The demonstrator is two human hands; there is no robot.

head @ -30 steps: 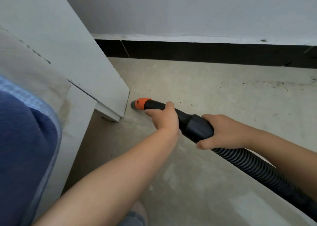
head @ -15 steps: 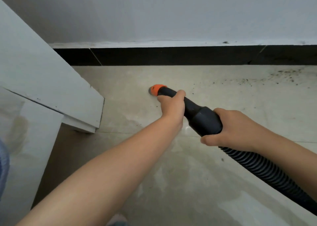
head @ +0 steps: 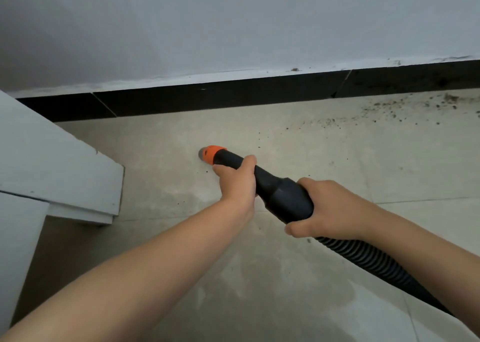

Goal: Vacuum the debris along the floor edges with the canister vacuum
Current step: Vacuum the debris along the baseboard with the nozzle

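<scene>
A black vacuum hose (head: pixel 363 258) ends in a black tube with an orange tip (head: pixel 211 152) that touches the pale tiled floor. My left hand (head: pixel 237 180) grips the tube just behind the orange tip. My right hand (head: pixel 330 209) grips the thick black cuff (head: pixel 288 199) where the ribbed hose begins. Dark debris (head: pixel 405 108) is scattered along the black baseboard (head: pixel 233 95) at the upper right, well right of the tip. A few specks (head: pixel 206 171) lie beside the tip. The canister is out of view.
A white cabinet or door panel (head: pixel 59 170) juts in from the left, its lower corner close to the floor. A grey-white wall rises above the baseboard. Bare tiled floor (head: pixel 272 289) stretches toward me under my arms.
The orange tip has moved right, away from the white panel's corner, out onto the floor. The view has swung right, bringing more of the debris patch into sight.
</scene>
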